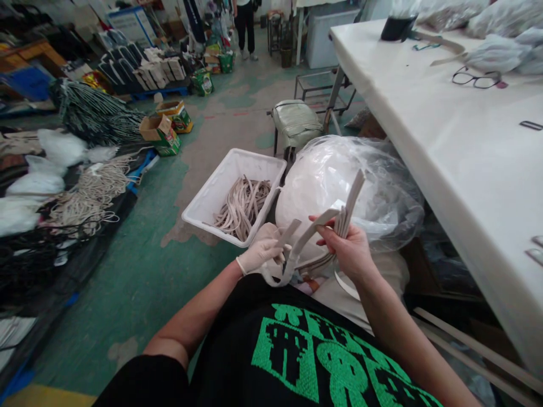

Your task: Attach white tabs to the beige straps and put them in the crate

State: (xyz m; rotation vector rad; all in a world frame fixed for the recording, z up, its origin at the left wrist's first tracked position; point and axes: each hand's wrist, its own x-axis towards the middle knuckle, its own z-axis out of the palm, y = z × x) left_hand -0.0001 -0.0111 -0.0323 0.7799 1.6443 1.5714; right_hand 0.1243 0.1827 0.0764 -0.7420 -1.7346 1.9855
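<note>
My left hand (263, 250), in a thin white glove, is closed on the end of a flat beige strap (290, 233). That strap loops down in front of my shirt. Bare and raised a little higher, my right hand (348, 244) grips a small bunch of similar straps (344, 217), their ends pointing up. One strap end leans left from its fingertips. Just beyond my left hand stands a white plastic bin (207, 199) holding a tangled heap of beige straps (244, 206). A big clear plastic bag (316, 169) with white contents bulges behind my right hand.
A white table (432, 130) runs along the right, with eyeglasses (475, 79) and plastic bags on it. A padded stool (297, 121) stands past the bag. On the left floor lie piles of cords (91, 195) and cardboard boxes (160, 135). A person (245, 28) stands far back.
</note>
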